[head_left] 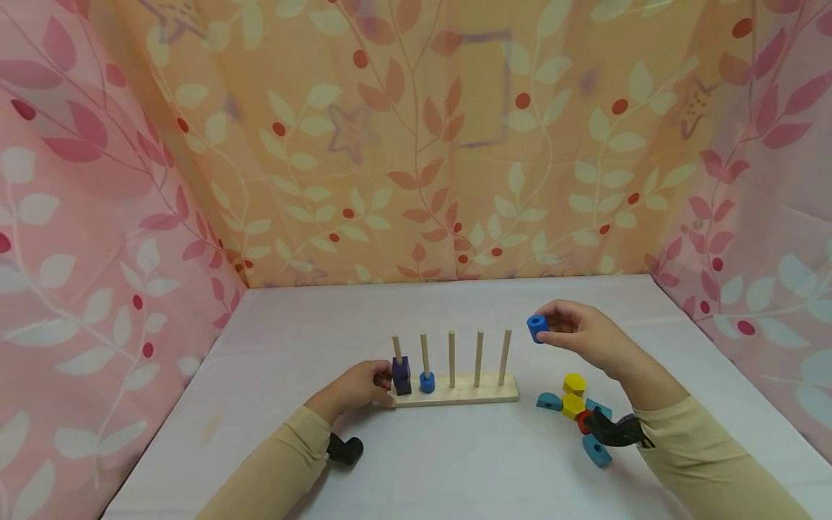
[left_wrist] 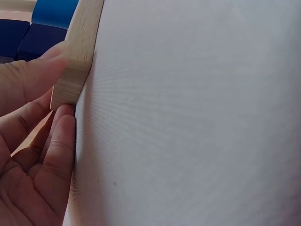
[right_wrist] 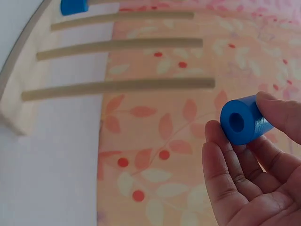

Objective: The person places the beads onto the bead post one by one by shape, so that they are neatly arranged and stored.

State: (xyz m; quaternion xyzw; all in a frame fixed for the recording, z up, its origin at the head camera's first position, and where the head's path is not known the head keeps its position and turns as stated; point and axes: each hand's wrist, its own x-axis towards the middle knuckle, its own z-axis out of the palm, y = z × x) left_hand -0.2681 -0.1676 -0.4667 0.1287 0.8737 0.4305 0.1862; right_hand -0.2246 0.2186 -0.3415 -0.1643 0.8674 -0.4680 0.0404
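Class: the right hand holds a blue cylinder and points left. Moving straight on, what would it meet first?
Probably the rightmost peg of the wooden base; the right hand with its blue cylinder is level with the peg's top, though depth is unclear.

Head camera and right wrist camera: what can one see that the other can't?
Only the head view shows the left hand holding the left end of the peg board, the purple blocks on the first peg, and the loose yellow, teal and red pieces on the table. Only the right wrist view shows the hole through the blue cylinder and the fingers under it. Both show the right hand pinching that cylinder, the bare pegs, the blue ring on the second peg, and the leaf-print backdrop.
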